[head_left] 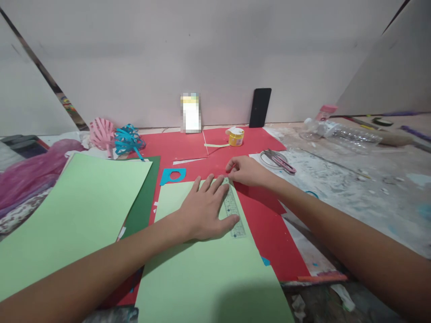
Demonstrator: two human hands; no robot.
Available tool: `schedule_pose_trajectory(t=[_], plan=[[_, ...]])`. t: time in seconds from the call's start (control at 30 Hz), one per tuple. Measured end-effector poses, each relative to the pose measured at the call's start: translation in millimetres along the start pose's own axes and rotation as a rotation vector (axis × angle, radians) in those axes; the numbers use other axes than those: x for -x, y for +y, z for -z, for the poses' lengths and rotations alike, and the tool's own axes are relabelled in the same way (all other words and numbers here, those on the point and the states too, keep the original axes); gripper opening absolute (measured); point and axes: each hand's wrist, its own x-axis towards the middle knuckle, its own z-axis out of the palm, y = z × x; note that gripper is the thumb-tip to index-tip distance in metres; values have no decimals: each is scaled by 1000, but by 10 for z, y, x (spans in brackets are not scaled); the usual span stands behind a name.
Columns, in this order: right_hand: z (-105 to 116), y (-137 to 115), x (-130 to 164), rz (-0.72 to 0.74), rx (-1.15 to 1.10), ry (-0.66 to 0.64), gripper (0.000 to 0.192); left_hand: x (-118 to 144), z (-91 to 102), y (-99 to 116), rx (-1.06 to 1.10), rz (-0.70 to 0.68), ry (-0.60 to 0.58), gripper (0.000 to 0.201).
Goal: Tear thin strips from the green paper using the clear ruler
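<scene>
While the left hand lies flat with fingers spread at the centre of the frame, it presses a clear plastic ruler onto a pale green sheet of paper on the bench. Just above, the right hand is curled with fingertips pinched at the ruler's far end; whether it grips anything cannot be told. The ruler looks thin, stiff and slippery, likely to slide unless held down along its length. The paper seems light and floppy, easily creased, best lifted by an edge. Red paper lies beneath. Scissors rest to the right, a yellow jar above centre, another green sheet at left.
</scene>
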Motion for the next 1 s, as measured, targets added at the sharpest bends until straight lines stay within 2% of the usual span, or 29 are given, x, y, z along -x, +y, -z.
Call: schedule_pose_trajectory(t=[0.27,0.47,1.0], plan=[[7,34,-48,-10,-33,-2,17,-45,-9,-62,-21,-15,-6,83],[44,50,-47,-96,-183,-110,12,-43,-8,-53,-23,-10,-12,84],[41,12,-22,-45,-44,-35,17,-47,-6,-48,-16,-10,-22,83]])
